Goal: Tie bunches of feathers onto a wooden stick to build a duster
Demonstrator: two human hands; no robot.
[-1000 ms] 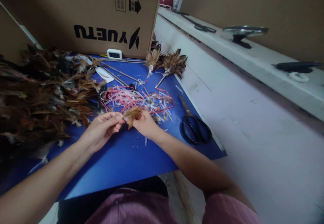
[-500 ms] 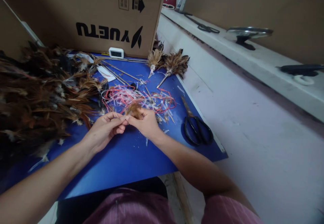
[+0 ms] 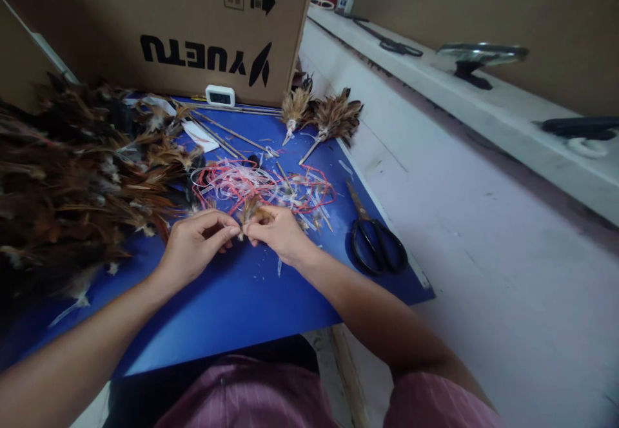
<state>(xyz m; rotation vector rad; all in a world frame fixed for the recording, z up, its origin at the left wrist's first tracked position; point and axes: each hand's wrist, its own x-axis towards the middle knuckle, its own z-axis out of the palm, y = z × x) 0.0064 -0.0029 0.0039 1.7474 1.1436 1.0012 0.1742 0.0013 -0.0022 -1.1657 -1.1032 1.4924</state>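
Note:
A small bunch of brown feathers (image 3: pixel 249 211) is held over the blue table (image 3: pixel 193 325), its pale base pointing down. My right hand (image 3: pixel 275 231) is closed on the bunch from the right. At the base of the feathers, my left hand (image 3: pixel 200 241) pinches with thumb and forefinger; what lies between them is too small to make out. Just beyond both hands is a tangle of pink and white plastic string (image 3: pixel 236 182). A large heap of brown and black feathers (image 3: pixel 87 183) covers the left of the table.
Black-handled scissors (image 3: pixel 374 241) lie at the right. Two feather bundles on sticks (image 3: pixel 333 118) rest at the back right, near thin sticks (image 3: pixel 227 133) and a small white digital display (image 3: pixel 220 96). A cardboard box (image 3: pixel 193 2) stands behind; a wall ledge (image 3: pixel 435 70) runs along the right.
My fingers have shifted around the feather bunch, and its pale base now shows between my hands. The left hand has turned slightly, with its back more in view.

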